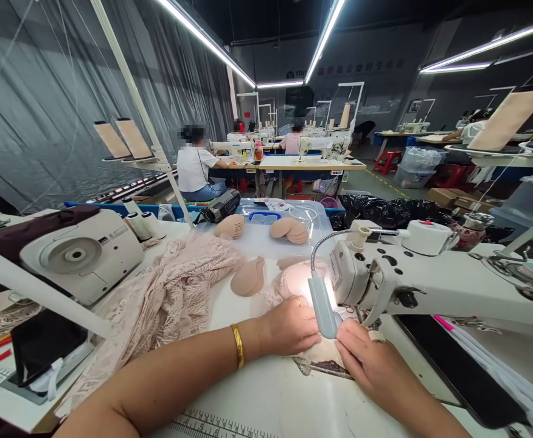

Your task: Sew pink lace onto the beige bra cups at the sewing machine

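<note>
A pale pink lace piece with a rounded, cup-like part lies under the head of a white sewing machine. My left hand, a gold bangle at its wrist, is closed on the near edge of this piece with curled fingers. To the right of the needle area, my right hand has its fingers pressed together on the same work. A grey gooseneck lamp shines down between both hands and hides the needle and most of the fingertips' contact. Beige pads lie just beyond my left hand.
A heap of pink lace fabric covers the table on the left. Stacked beige pads rest on a clear plastic box lid. A black phone lies at right. Another machine stands left; a person sits farther ahead.
</note>
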The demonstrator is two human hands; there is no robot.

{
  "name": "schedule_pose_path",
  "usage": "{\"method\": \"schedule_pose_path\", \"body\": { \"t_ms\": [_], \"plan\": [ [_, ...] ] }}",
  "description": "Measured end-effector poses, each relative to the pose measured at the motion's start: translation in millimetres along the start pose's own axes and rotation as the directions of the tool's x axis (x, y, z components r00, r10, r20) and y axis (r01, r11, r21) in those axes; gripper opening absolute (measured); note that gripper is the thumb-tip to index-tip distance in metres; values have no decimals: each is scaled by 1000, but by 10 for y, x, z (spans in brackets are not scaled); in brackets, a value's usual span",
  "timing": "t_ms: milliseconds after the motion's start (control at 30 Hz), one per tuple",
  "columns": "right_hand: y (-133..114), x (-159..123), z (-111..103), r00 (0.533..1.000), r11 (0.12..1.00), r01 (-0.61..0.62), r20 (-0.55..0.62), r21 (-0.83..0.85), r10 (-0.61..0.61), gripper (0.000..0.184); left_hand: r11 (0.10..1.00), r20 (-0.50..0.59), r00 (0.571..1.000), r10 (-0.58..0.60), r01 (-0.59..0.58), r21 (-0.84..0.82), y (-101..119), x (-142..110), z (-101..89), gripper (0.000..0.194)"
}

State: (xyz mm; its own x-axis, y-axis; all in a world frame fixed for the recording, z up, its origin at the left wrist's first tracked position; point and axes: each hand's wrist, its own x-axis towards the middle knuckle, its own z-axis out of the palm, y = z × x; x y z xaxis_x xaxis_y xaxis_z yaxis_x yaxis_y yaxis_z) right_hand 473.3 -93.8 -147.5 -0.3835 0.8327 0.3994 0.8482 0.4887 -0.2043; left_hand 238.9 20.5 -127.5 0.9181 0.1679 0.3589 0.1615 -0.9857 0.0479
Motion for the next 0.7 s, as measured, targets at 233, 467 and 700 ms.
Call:
{"method": "schedule_pose_path", "body": {
  "t_ms": [233, 467, 700],
  "plan": [
    [-19, 26, -36, 1000, 998, 1, -29, 66, 1, 23, 995, -47, 997, 68, -71, -64, -52, 43, -43, 23],
    [19, 15, 9, 998, 992, -61, -27, 113, 64, 26, 994, 76, 997, -6, -2, 109, -25, 84, -87, 27],
    [-33, 3, -16, 990, 972, -129, -25, 195, 136, 33, 980, 144, 972, -188, 177, 87, -12, 115, -101, 12]
  ]
}}
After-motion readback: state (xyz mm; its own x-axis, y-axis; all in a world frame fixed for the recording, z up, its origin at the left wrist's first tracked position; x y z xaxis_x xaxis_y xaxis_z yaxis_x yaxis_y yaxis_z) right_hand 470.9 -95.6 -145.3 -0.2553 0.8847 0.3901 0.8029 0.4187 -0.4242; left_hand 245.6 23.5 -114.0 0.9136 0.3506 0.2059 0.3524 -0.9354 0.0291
